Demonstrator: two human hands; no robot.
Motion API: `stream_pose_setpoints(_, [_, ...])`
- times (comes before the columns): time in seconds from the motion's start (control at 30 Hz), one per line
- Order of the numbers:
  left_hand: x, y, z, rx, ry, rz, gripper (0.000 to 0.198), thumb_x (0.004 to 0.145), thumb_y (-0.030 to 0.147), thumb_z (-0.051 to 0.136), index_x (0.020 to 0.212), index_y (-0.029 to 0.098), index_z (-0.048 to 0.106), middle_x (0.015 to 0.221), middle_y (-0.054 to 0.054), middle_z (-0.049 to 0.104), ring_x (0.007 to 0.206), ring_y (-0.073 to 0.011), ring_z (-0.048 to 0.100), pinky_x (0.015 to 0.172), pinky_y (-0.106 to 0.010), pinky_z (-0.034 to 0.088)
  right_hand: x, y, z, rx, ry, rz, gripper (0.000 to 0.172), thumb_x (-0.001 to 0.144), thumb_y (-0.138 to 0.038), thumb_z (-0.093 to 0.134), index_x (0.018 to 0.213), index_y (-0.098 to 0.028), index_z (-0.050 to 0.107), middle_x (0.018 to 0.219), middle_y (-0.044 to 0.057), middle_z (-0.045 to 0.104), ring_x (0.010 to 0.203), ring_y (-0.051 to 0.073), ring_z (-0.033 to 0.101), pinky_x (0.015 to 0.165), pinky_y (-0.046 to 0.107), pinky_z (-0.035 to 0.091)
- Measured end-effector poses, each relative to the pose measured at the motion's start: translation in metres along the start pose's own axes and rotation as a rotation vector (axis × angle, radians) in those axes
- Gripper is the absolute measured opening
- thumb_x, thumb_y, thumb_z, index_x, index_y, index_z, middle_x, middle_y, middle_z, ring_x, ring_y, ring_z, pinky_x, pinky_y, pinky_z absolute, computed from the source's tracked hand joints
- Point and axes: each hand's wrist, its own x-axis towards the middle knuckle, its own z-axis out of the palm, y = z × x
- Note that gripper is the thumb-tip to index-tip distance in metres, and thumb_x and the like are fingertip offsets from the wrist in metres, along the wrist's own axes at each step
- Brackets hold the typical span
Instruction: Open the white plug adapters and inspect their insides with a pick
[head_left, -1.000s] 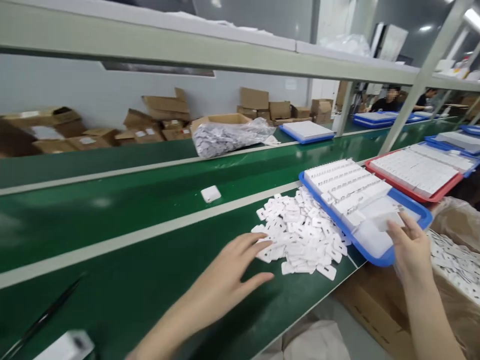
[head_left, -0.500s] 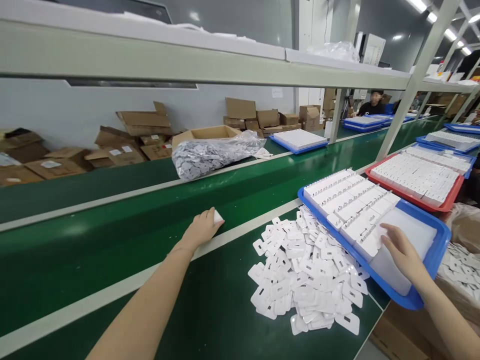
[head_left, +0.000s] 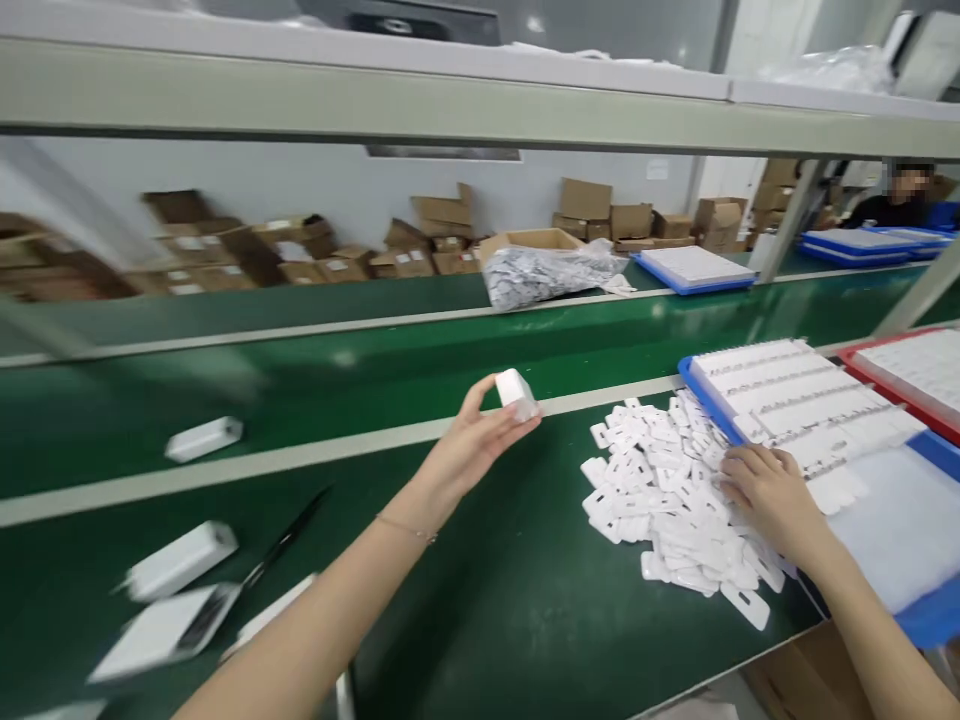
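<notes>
My left hand [head_left: 472,445] holds a small white block-shaped part [head_left: 516,393] lifted above the green conveyor belt [head_left: 315,380], fingers pinched round it. My right hand [head_left: 769,495] rests palm down on the right side of a heap of several flat white plastic tags [head_left: 660,490] on the green bench; its fingers curl into the heap, and I cannot make out whether they hold a tag. Just right of the heap stands a blue tray [head_left: 694,385] with rows of white parts and a bare translucent sheet.
White oblong parts [head_left: 204,438] [head_left: 178,560] [head_left: 161,632] and black tweezers [head_left: 281,545] lie at the left. A red tray [head_left: 851,355] stands at far right. Behind the belt are a bagged box of parts [head_left: 547,270], another blue tray [head_left: 694,270], cardboard boxes, and a seated person [head_left: 904,200].
My left hand has lifted the white part off the belt and drawn it back. My right hand has moved from the blue tray onto the heap of tags. The view has swung left.
</notes>
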Motion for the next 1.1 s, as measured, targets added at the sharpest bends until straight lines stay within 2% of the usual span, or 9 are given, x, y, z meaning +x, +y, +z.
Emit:
stream_pose_setpoints(0.07, [-0.034, 0.003, -0.002, -0.368, 0.021, -0.053, 0.053, 0.079, 0.022, 0.078, 0.125, 0.025, 0.052, 0.11, -0.007, 0.074, 0.105, -0.0229, 0.074, 0.102, -0.039, 0.057, -0.001, 0.004, -0.004, 0.056, 0.026, -0.007, 0.029, 0.102, -0.035, 0.042, 0.1, -0.021, 0.067, 0.11, 0.017, 0.075, 0.105, 0.038, 0.069, 0.087, 0.056, 0.053])
stream_pose_setpoints(0.17, [-0.079, 0.004, -0.006, -0.531, 0.015, -0.039, 0.038, 0.082, 0.033, 0.08, 0.112, 0.022, 0.059, 0.097, -0.007, 0.074, 0.087, -0.0202, 0.073, 0.082, -0.035, 0.06, -0.001, 0.0, -0.016, 0.413, 0.008, 0.125, 0.029, 0.101, -0.049, 0.047, 0.108, -0.025, 0.063, 0.1, 0.012, 0.074, 0.085, 0.03, 0.071, 0.073, 0.044, 0.057])
stream_pose_setpoints(0.3, [-0.133, -0.003, -0.004, -0.309, -0.093, 0.1, 0.058, 0.072, 0.037, 0.09, 0.118, 0.023, 0.059, 0.091, -0.005, 0.076, 0.075, -0.0178, 0.071, 0.074, -0.032, 0.056, -0.002, -0.038, -0.034, 1.091, -0.139, 0.331, 0.034, 0.097, -0.055, 0.057, 0.118, -0.029, 0.063, 0.079, 0.002, 0.058, 0.058, 0.018, 0.051, 0.054, 0.035, 0.047])
stream_pose_setpoints(0.53, [-0.201, -0.023, 0.021, -0.022, -0.098, 0.396, 0.025, 0.079, 0.033, 0.085, 0.098, 0.023, 0.073, 0.116, -0.012, 0.075, 0.105, -0.0263, 0.071, 0.085, -0.035, 0.056, -0.001, -0.122, -0.028, 1.675, -0.272, 0.56, 0.036, 0.085, -0.041, 0.073, 0.119, -0.028, 0.073, 0.077, -0.001, 0.045, 0.056, 0.011, 0.033, 0.045, 0.025, 0.037])
stream_pose_setpoints(0.67, [-0.213, -0.036, 0.032, -0.007, -0.017, 0.434, 0.023, 0.081, 0.027, 0.082, 0.103, 0.023, 0.077, 0.107, -0.011, 0.077, 0.101, -0.0249, 0.072, 0.087, -0.034, 0.057, -0.002, -0.148, -0.018, 1.701, -0.268, 0.535, 0.035, 0.084, -0.047, 0.074, 0.112, -0.025, 0.076, 0.071, -0.002, 0.043, 0.056, 0.011, 0.031, 0.043, 0.024, 0.037])
stream_pose_setpoints(0.8, [-0.215, -0.043, 0.033, -0.016, -0.025, 0.369, 0.024, 0.083, 0.022, 0.08, 0.107, 0.023, 0.076, 0.113, -0.01, 0.079, 0.102, -0.0232, 0.075, 0.085, -0.03, 0.058, -0.016, -0.16, -0.031, 1.418, -0.202, 0.303, 0.039, 0.091, -0.041, 0.072, 0.128, -0.029, 0.071, 0.068, -0.004, 0.051, 0.057, 0.012, 0.046, 0.053, 0.027, 0.05])
stream_pose_setpoints(0.9, [-0.215, -0.044, 0.032, 0.091, -0.011, 0.397, 0.022, 0.083, 0.02, 0.08, 0.105, 0.023, 0.076, 0.11, -0.009, 0.08, 0.102, -0.0234, 0.075, 0.088, -0.03, 0.058, -0.024, -0.167, -0.053, 1.17, -0.245, -0.014, 0.048, 0.098, -0.035, 0.065, 0.145, -0.038, 0.057, 0.114, 0.004, 0.074, 0.096, 0.021, 0.071, 0.078, 0.034, 0.063])
stream_pose_setpoints(1.0, [-0.217, -0.045, 0.033, 0.211, -0.009, 0.445, 0.03, 0.085, 0.017, 0.077, 0.114, 0.024, 0.071, 0.109, -0.007, 0.08, 0.1, -0.0227, 0.076, 0.086, -0.03, 0.059, -0.021, -0.175, -0.07, 1.057, -0.463, -0.238, 0.073, 0.1, -0.028, 0.061, 0.16, -0.047, 0.026, 0.151, 0.0, 0.059, 0.138, 0.025, 0.058, 0.082, 0.031, 0.066])
stream_pose_setpoints(1.1, [-0.222, -0.046, 0.034, 0.352, -0.018, 0.561, 0.045, 0.088, 0.014, 0.07, 0.13, 0.028, 0.059, 0.112, -0.006, 0.078, 0.096, -0.022, 0.077, 0.081, -0.031, 0.059, -0.012, -0.18, -0.074, 1.06, -0.63, -0.31, 0.081, 0.1, -0.024, 0.06, 0.161, -0.05, 0.013, 0.157, -0.003, 0.051, 0.141, 0.023, 0.055, 0.082, 0.028, 0.066])
